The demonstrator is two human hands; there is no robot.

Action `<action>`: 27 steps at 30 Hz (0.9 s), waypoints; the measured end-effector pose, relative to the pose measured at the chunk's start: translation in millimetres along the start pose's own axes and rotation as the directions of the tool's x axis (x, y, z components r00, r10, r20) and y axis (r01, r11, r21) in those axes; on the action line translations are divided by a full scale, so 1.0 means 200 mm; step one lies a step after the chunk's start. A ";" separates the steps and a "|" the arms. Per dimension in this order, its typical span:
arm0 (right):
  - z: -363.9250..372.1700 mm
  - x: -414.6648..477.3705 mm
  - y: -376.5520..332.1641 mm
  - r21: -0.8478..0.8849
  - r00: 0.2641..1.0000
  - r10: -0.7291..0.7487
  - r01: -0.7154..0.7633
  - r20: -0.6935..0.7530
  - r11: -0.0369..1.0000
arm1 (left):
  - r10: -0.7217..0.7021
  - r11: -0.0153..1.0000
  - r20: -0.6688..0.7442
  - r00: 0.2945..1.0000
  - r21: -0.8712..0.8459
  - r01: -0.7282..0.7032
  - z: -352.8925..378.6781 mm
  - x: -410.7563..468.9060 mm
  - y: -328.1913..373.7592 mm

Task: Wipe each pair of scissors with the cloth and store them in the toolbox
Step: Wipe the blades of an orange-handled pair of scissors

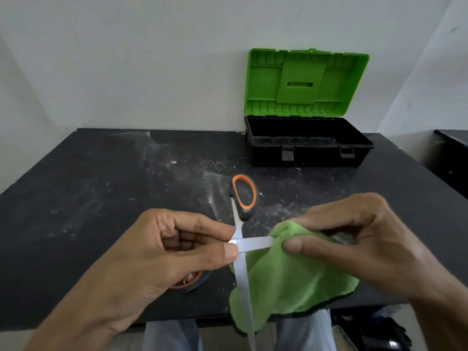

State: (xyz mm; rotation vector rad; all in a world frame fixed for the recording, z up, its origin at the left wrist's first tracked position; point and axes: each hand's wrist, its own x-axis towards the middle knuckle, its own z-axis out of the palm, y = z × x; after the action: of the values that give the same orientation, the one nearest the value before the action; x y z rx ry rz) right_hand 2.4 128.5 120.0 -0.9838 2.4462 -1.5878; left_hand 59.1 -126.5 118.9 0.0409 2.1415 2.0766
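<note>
In the head view, a pair of steel-bladed scissors with black handles lined in orange is held wide open at the centre of the frame, above a dusty black tabletop. The left hand, lower left of centre, pinches the scissors at the pivot between thumb and forefinger; one handle loop points up toward the middle of the frame, and the other sits partly hidden beneath this hand. One blade runs down to the bottom edge of the frame, while the other reaches rightward into a green microfibre cloth. The right hand, at right of centre, clamps a bunched fold of that cloth around the blade's tip, and the remaining cloth hangs down over the table's near edge. In the upper right stands a black plastic toolbox with its bright green lid raised, resting on the tabletop against the white wall, well apart from the hands.
</note>
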 end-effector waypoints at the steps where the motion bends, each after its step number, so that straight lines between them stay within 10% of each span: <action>1: 0.02 0.00 -0.01 0.047 0.998 0.056 -0.057 0.014 0.997 | 0.029 0.999 0.000 1.000 0.024 -0.029 0.01 0.00 0.01; 7: 0.03 0.02 -0.01 0.167 0.949 0.288 -0.308 0.132 0.937 | 0.095 0.992 -0.058 0.994 0.087 -0.090 0.01 -0.01 0.03; 17: 0.13 0.06 0.00 -0.132 0.962 0.221 -0.202 0.157 0.971 | 0.030 0.998 -0.067 0.997 0.057 -0.026 0.02 0.02 -0.05; 27: 0.01 0.02 0.04 0.081 0.878 0.384 -0.421 0.287 0.903 | 0.063 0.992 -0.037 0.997 0.116 -0.058 -0.02 -0.02 -0.02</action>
State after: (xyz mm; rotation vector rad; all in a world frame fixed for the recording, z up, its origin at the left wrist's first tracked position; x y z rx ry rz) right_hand -3.4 126.6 112.9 -0.5664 2.1422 -1.3633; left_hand 63.1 -131.9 115.7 0.0789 2.3095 2.0001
